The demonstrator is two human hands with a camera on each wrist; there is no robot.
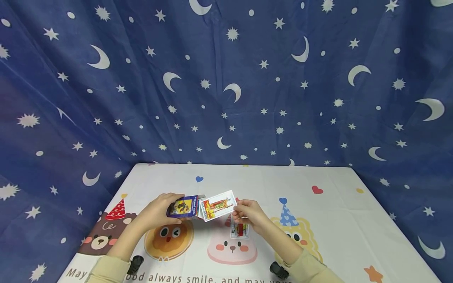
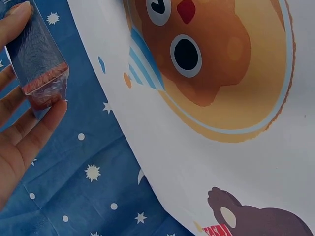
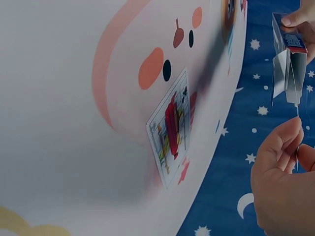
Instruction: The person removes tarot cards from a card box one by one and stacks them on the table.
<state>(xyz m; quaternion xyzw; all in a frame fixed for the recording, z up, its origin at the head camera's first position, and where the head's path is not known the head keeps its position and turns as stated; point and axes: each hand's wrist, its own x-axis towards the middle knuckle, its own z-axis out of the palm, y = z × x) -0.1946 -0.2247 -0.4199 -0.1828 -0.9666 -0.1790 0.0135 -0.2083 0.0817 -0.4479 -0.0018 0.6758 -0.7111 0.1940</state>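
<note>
My left hand (image 1: 159, 211) grips a dark blue tarot card box (image 1: 183, 207) from its left end, thumb on one side and fingers on the other. The box's mouth faces right, and its flap (image 3: 279, 73) hangs open in the right wrist view. Between thumb and fingers, my right hand (image 1: 250, 214) pinches the right edge of a tarot card (image 1: 218, 206). That card is tilted, picture side up, with its left end right at the box's mouth. Below the right hand, another tarot card (image 1: 240, 232) lies face up on the tablecloth, partly hidden by the fingers.
A white tablecloth (image 1: 339, 220) with printed cartoon animals and lettering covers the table. Behind it hangs a dark blue curtain (image 1: 247, 129) with moons and stars. A black wrist device (image 1: 135, 264) shows at the left sleeve, another (image 1: 278, 270) at the right.
</note>
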